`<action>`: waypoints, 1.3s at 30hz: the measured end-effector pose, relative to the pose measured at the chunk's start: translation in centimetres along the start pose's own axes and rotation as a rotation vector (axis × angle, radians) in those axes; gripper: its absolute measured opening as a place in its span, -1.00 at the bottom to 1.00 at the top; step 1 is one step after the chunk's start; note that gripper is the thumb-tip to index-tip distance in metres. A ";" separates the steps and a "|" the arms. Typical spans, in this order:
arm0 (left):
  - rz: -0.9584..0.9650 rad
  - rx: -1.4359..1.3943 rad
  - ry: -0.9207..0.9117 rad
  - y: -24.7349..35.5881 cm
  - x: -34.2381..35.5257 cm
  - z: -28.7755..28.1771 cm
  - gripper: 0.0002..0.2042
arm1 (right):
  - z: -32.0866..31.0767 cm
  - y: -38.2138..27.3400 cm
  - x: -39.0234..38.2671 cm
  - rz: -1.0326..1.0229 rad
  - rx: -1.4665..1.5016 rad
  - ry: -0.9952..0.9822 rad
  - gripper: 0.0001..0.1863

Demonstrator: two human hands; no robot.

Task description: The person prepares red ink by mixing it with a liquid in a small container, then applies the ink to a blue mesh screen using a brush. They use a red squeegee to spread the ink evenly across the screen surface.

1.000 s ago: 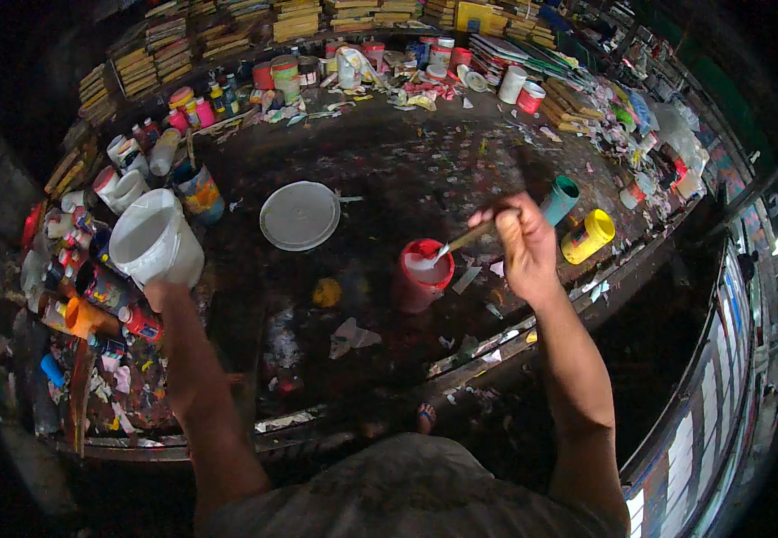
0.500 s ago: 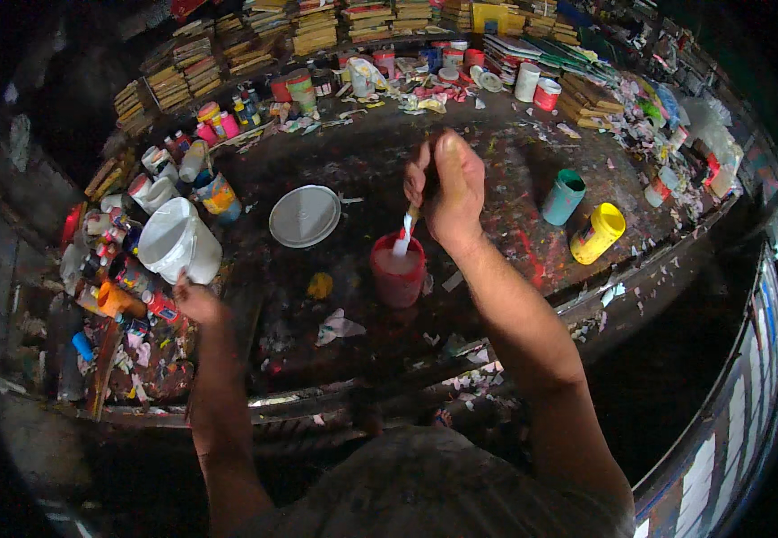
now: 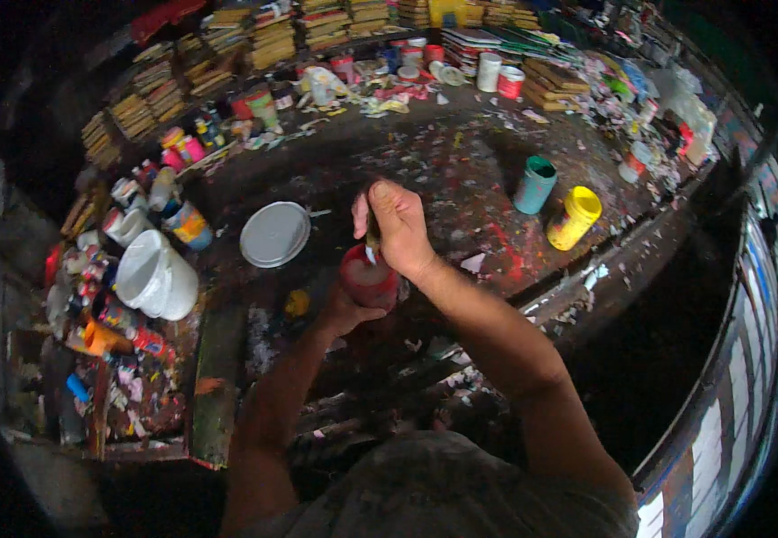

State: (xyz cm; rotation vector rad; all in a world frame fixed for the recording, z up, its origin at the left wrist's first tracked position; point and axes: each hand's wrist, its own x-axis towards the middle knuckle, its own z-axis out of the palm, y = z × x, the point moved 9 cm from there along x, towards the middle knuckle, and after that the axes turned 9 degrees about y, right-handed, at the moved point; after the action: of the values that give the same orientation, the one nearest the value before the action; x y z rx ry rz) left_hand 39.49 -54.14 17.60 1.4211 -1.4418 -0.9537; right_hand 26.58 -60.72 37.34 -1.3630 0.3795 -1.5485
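Note:
My left hand is wrapped round the lower part of a red plastic cup holding a pale, cloudy mixture. My right hand is closed on a stirring stick with a whitish lower end, which dips into the cup's mouth. Left of them lies a round light-grey lid. A white bucket stands further left, among jars. To the right stand a teal container and a yellow one.
The dark, paint-spattered table is edged by paint jars, stacks of wooden frames and a heap of scraps and plastic. An orange cup and several bottles crowd the left end. A long pale panel stands at the right.
My left hand has left the white bucket and moved right onto the red cup. My right hand, still holding the stick, has come down and to the left over the cup.

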 end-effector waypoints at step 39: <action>0.536 -0.300 -0.660 23.0 -17.2 45.9 -0.10 | -28.3 -40.8 -28.8 -0.319 -0.545 0.620 -0.26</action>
State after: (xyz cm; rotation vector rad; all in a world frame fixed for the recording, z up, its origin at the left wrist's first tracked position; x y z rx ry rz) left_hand -11.92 -38.22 23.22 0.4537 -1.9147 -1.2661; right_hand -20.92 -28.98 43.24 -1.3533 1.0684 -2.2409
